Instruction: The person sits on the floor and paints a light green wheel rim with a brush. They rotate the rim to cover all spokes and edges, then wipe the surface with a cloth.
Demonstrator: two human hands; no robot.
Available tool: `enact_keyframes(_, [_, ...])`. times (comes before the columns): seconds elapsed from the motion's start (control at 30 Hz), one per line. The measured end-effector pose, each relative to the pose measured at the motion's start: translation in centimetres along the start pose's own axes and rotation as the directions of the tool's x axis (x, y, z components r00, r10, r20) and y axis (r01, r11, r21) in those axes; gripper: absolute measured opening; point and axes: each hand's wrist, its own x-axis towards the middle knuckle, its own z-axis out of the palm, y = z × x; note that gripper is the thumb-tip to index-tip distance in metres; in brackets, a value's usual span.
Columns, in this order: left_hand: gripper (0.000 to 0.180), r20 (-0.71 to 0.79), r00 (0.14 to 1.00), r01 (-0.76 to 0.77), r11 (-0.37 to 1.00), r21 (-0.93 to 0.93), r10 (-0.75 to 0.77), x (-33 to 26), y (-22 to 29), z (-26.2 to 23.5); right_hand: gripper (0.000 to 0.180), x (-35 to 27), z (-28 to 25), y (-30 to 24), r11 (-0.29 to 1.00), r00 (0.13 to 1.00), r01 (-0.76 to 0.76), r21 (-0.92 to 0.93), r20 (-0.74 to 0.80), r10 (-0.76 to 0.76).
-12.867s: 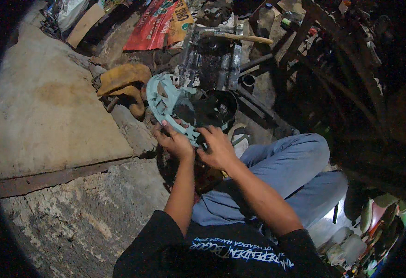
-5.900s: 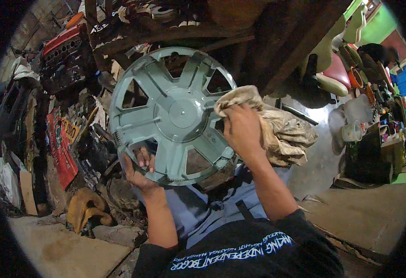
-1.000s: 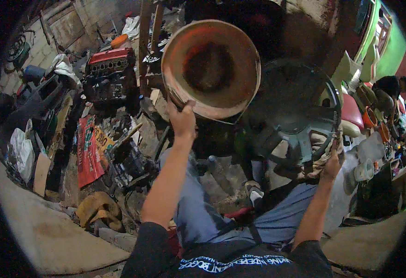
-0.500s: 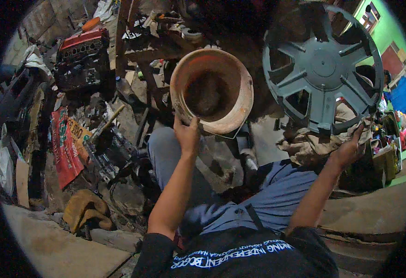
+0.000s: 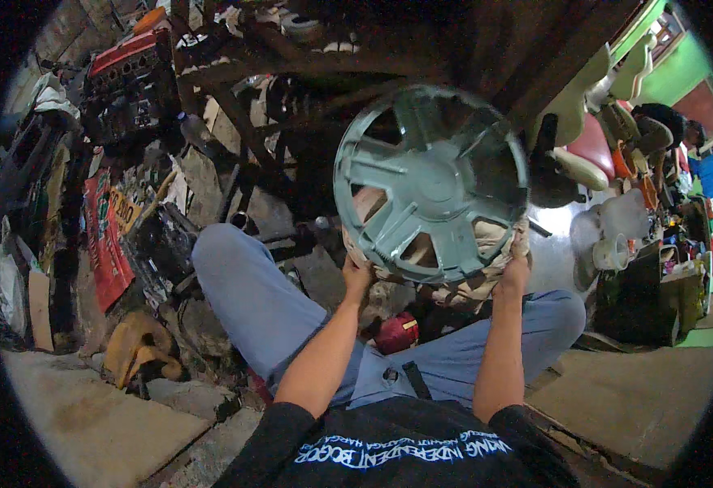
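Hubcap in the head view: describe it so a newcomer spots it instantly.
Start at the seated person's blue-trousered knees; both forearms rise from there, the left hand and right hand gripping the hubcap by its lower rim. It is a round grey-green spoked disc, with a beige rag behind it, the only wheel-shaped thing held up.

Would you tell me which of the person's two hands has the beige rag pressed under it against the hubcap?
The right hand: the beige rag bunches beneath it at the grey-green hubcap rim, whereas the left hand grips the rim bare.
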Motion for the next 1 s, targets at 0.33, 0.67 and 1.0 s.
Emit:
enact_keyframes(0.33, [0.05, 0.045, 0.734, 0.668, 0.708, -0.229, -0.678, -2.1, -1.3, -3.4, 0.068, 5.2, -4.5, 15.8, 0.812, 0.867, -0.477, -0.336, -0.331, 0.372])
enact_keyframes(0.67, [0.056, -0.174, 0.804, 0.461, 0.78, -0.423, -0.569, -0.1, 3.8, -3.2, 0.061, 5.9, -5.2, 19.9, 0.808, 0.983, -0.184, -0.56, -0.118, 0.142])
enact_keyframes(1.0, [0.047, -0.271, 0.895, 0.376, 0.926, 0.03, -0.355, -1.4, 6.8, 0.3, 0.048, 13.8, -11.8, 19.3, 0.947, 0.879, 0.315, -0.059, -0.359, -0.315])
